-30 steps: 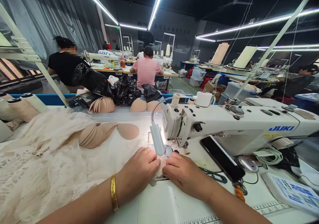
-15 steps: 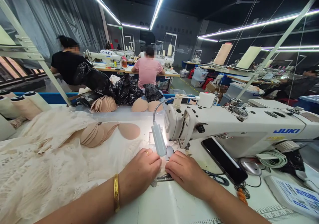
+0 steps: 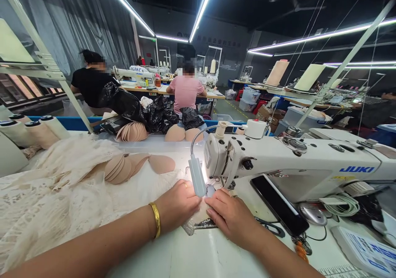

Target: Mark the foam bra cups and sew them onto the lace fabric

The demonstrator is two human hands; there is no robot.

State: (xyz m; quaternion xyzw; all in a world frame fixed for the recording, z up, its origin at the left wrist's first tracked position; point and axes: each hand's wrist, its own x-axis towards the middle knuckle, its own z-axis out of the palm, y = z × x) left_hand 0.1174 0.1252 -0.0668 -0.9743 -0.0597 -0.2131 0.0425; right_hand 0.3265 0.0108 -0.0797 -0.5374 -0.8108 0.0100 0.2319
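At the needle end of a white sewing machine (image 3: 297, 156), my left hand (image 3: 177, 203) is closed with its fingers pinched on cream lace fabric (image 3: 74, 199). Facing it, my right hand (image 3: 232, 213) has its fingers bent and pressed together on the edge of the same cloth, close to the presser foot. A small strip of sheer lace hangs below my left fingertips. The grey lamp head (image 3: 197, 175) on a bendy neck covers part of the stitching spot, so the needle is hidden. The lace spreads across the table's left side.
Beige bra cups (image 3: 123, 168) lie on the lace. Thread cones (image 3: 40, 131) stand at the left. Right of my right hand are scissors (image 3: 272, 227), a phone (image 3: 280, 203), a computer mouse (image 3: 313, 214) and a white box (image 3: 365, 245). Two people sit at machines ahead.
My left hand has shifted slightly, its wrist now higher and further right, and more lace shows below its fingertips. My right hand stays nearly in place. The view has tilted a little.
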